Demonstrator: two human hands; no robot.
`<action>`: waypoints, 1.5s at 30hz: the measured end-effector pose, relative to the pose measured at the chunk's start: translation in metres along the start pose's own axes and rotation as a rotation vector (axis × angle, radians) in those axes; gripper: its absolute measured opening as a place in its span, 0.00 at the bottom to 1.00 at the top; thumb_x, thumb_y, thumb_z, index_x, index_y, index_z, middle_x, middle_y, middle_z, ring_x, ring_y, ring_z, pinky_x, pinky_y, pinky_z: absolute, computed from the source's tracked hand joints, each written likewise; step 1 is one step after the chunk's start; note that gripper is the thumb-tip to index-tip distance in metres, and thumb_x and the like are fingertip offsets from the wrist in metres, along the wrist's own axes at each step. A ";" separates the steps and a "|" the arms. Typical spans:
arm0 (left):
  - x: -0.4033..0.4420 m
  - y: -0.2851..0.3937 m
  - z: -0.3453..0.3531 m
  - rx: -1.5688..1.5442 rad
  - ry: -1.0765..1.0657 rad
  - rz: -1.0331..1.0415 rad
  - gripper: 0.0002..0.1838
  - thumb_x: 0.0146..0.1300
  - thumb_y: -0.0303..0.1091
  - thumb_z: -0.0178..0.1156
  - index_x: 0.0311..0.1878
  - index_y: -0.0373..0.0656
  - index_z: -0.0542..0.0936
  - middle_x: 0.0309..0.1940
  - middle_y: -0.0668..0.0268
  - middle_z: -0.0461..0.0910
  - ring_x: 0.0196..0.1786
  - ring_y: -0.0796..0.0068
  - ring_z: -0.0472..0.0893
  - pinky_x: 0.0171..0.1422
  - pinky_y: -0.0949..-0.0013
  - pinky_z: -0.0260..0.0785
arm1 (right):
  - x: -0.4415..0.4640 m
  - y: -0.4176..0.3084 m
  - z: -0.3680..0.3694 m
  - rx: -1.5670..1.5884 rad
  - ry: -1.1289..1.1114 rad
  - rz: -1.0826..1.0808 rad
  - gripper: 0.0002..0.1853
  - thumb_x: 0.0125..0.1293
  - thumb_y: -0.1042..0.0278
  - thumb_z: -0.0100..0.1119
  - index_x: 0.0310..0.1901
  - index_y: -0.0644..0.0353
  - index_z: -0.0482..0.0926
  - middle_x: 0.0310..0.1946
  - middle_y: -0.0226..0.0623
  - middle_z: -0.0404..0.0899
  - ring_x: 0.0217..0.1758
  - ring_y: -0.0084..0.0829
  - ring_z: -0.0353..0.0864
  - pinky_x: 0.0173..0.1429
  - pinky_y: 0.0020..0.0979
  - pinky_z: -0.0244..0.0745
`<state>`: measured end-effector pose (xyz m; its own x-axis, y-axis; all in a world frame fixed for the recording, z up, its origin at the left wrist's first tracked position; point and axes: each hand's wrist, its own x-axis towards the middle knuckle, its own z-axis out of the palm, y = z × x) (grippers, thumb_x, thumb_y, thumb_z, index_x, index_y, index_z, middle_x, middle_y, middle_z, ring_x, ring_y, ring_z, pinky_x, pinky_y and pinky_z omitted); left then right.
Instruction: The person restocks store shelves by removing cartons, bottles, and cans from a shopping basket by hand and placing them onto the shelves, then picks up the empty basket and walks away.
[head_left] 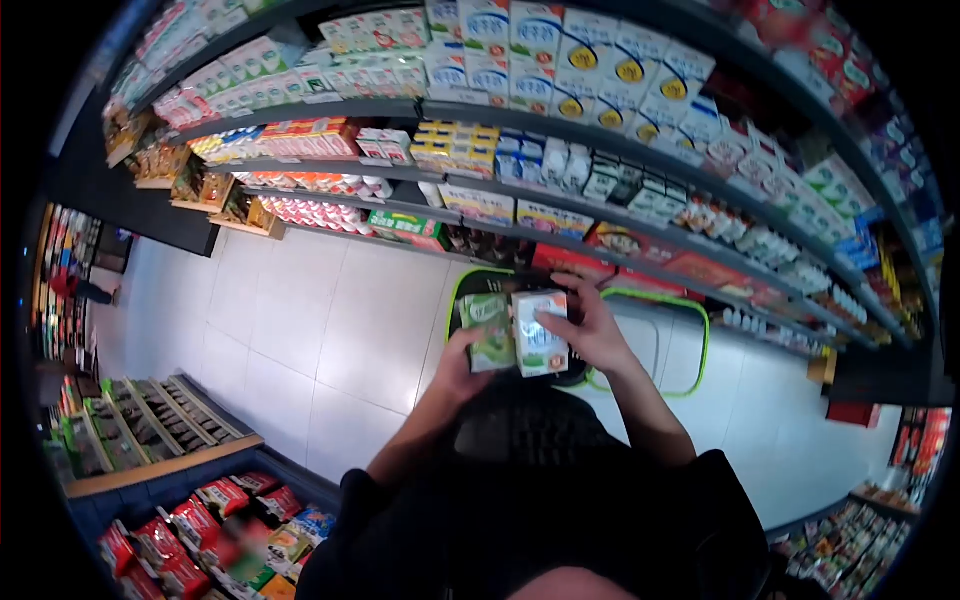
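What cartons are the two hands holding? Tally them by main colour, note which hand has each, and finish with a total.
Mostly green carton, in the left hand: 1
Mostly white carton, in the right hand: 1
Total: 2

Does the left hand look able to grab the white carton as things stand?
Probably not without freeing itself first: the left hand is holding the green carton. The white carton sits close beside, but in the right hand.
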<state>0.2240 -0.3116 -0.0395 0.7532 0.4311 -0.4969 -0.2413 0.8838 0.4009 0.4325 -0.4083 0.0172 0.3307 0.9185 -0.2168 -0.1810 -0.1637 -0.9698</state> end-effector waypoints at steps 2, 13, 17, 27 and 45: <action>-0.016 0.005 -0.008 -0.091 -0.027 0.019 0.30 0.64 0.40 0.57 0.67 0.35 0.71 0.57 0.53 0.81 0.58 0.56 0.82 0.65 0.51 0.75 | 0.009 -0.007 -0.009 0.000 -0.091 0.024 0.32 0.65 0.71 0.72 0.67 0.65 0.66 0.48 0.38 0.84 0.50 0.26 0.84 0.55 0.31 0.79; 0.004 0.129 -0.010 0.149 -0.022 0.335 0.27 0.69 0.37 0.62 0.66 0.33 0.70 0.54 0.45 0.81 0.55 0.43 0.84 0.58 0.46 0.80 | 0.172 -0.206 0.070 -0.969 0.239 -0.918 0.26 0.61 0.70 0.68 0.61 0.58 0.73 0.53 0.47 0.79 0.46 0.51 0.85 0.47 0.43 0.82; 0.015 0.201 -0.025 0.153 -0.137 0.319 0.25 0.70 0.34 0.61 0.66 0.33 0.70 0.54 0.45 0.81 0.53 0.46 0.85 0.54 0.49 0.82 | 0.249 -0.227 0.108 -1.208 0.436 -0.969 0.25 0.64 0.69 0.65 0.62 0.55 0.70 0.53 0.46 0.79 0.49 0.53 0.84 0.48 0.46 0.83; 0.034 0.290 -0.035 0.251 -0.149 0.284 0.25 0.71 0.36 0.61 0.67 0.35 0.70 0.53 0.45 0.82 0.52 0.47 0.86 0.52 0.51 0.83 | 0.301 -0.226 0.101 -1.348 0.631 -1.013 0.25 0.69 0.58 0.66 0.63 0.55 0.74 0.45 0.45 0.84 0.37 0.43 0.88 0.40 0.41 0.82; 0.042 0.287 0.012 0.233 -0.282 0.160 0.47 0.73 0.73 0.29 0.75 0.40 0.63 0.60 0.47 0.79 0.56 0.48 0.84 0.57 0.52 0.80 | 0.275 -0.206 0.130 -1.484 0.755 -1.127 0.22 0.70 0.57 0.64 0.63 0.51 0.77 0.44 0.37 0.84 0.26 0.33 0.83 0.24 0.35 0.75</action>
<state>0.1933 -0.0419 0.0639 0.8638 0.4641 -0.1962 -0.2483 0.7308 0.6358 0.4400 -0.0748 0.1723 0.0479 0.5606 0.8267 0.9743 -0.2086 0.0850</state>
